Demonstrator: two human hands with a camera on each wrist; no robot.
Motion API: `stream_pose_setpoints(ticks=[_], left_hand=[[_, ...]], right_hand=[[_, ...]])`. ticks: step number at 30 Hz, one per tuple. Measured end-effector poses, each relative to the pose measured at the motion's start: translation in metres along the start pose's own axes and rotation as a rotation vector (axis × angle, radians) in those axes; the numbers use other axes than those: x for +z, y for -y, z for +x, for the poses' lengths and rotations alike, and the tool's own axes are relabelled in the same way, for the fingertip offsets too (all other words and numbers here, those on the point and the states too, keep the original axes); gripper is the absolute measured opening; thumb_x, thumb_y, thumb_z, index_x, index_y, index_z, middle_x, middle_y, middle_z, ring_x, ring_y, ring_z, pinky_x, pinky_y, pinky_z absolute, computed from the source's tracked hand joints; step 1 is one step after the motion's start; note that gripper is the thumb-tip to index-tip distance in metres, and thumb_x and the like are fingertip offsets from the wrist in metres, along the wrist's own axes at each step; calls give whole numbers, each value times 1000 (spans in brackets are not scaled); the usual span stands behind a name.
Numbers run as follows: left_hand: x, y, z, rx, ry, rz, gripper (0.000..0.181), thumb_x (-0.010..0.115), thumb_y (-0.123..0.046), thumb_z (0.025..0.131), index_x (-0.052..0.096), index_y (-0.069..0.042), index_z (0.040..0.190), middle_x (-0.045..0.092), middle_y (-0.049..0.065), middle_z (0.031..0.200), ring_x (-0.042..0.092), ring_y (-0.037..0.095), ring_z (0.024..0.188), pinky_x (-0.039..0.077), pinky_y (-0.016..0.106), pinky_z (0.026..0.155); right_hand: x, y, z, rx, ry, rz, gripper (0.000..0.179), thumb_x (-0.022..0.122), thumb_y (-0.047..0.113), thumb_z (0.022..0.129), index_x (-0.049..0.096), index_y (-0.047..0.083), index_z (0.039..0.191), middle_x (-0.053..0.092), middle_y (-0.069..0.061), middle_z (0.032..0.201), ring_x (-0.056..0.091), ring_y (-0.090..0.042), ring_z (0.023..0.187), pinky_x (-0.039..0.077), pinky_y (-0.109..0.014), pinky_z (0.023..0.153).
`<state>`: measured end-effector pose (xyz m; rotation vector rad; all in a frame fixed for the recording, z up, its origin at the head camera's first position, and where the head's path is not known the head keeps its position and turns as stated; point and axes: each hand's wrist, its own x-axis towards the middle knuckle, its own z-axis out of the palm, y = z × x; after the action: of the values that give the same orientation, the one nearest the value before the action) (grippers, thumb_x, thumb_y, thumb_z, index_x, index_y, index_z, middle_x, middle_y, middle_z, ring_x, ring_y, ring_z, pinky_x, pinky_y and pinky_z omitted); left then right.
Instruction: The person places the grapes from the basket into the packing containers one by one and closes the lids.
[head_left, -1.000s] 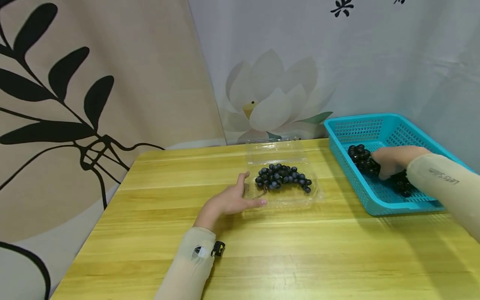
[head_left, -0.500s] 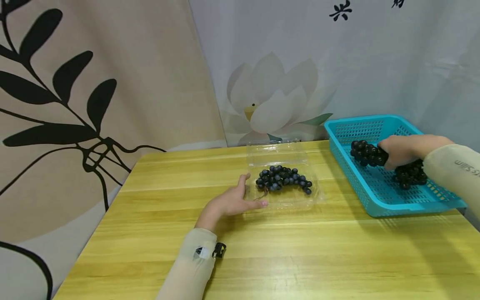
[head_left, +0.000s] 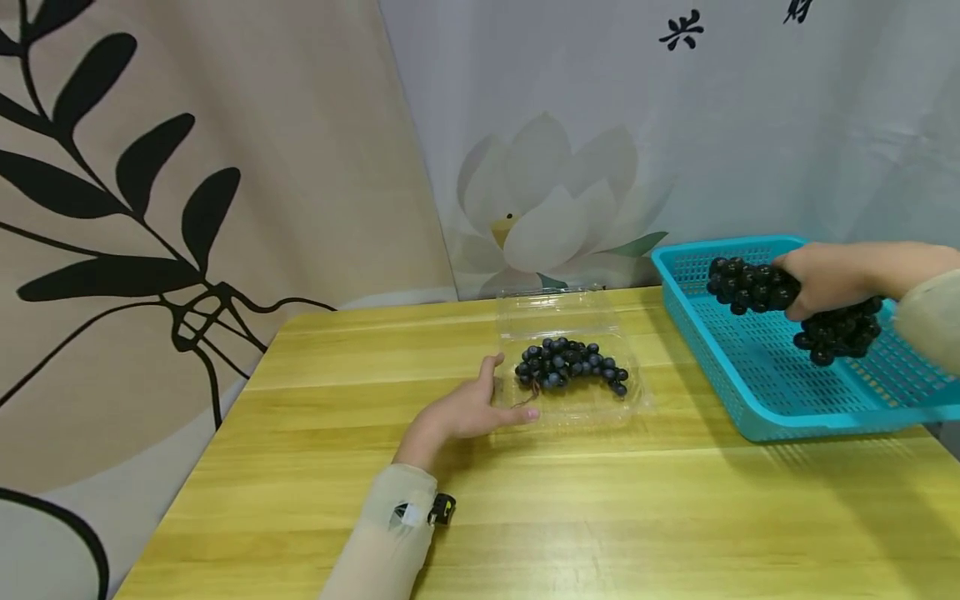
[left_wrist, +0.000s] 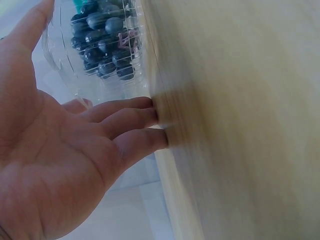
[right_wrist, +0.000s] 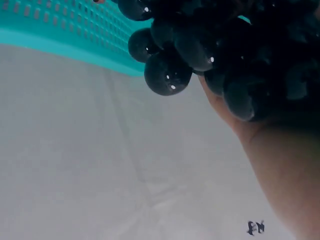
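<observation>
My right hand (head_left: 832, 277) grips a bunch of shiny black grapes (head_left: 753, 286) by its middle, over the blue basket (head_left: 720, 375). Part of the bunch hangs on either side of the hand; in the right wrist view the grapes (right_wrist: 167, 72) fill the top right. My left hand (head_left: 468, 408) rests at the left side of a clear plastic clamshell box (head_left: 555, 312), thumb and fingers spread along its near-left corner. Inside the box lies a bunch of dusty dark-blue grapes (head_left: 570, 364) with a thin stem. The left wrist view shows the fingertips (left_wrist: 157, 137) down on the wood.
The wooden table (head_left: 315, 425) runs up to a printed curtain (head_left: 337, 150) at the back. The perforated basket stands at the table's right side, with its near right end past the edge. The box's lid lies folded back toward the curtain.
My right hand has lifted the black grapes up from the basket floor and shifted to the right. The left hand has stayed at the box. The head view has tilted slightly upward.
</observation>
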<state>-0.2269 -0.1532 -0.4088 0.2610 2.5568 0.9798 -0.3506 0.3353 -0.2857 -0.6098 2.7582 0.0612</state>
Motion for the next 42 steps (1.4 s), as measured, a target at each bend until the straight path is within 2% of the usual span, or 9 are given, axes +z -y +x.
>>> stream_pose_setpoints(ticks=[6, 12, 25, 42], left_hand=[[2, 2, -2, -5, 3, -4, 119, 73, -69, 91, -2, -24, 172, 36, 26, 170, 41, 45, 155, 36, 60, 128], [2, 2, -1, -5, -3, 12, 122, 72, -75, 88, -2, -25, 172, 37, 26, 170, 42, 45, 155, 37, 59, 127], [0, 1, -1, -2, -5, 16, 121, 72, -73, 90, -3, -25, 172, 36, 25, 170, 40, 44, 156, 37, 58, 128], [1, -1, 1, 4, 6, 20, 122, 72, -71, 90, -4, -22, 172, 36, 27, 170, 40, 45, 156, 36, 59, 128]], right_hand=[[-17, 6, -8, -10, 1, -12, 91, 80, 22, 94, 28, -28, 150, 39, -54, 148, 47, -69, 129, 56, -66, 94], [-34, 15, -8, 11, -19, -97, 95, 81, 30, 94, 30, -28, 150, 41, -53, 146, 49, -69, 128, 55, -67, 95], [-65, 62, -15, -62, -65, -132, 101, 83, 29, 92, 24, -23, 156, 39, -50, 152, 44, -68, 135, 50, -72, 102], [-74, 115, -10, -144, -85, -112, 103, 85, 28, 89, 25, -17, 160, 40, -42, 159, 46, -61, 141, 50, -71, 108]])
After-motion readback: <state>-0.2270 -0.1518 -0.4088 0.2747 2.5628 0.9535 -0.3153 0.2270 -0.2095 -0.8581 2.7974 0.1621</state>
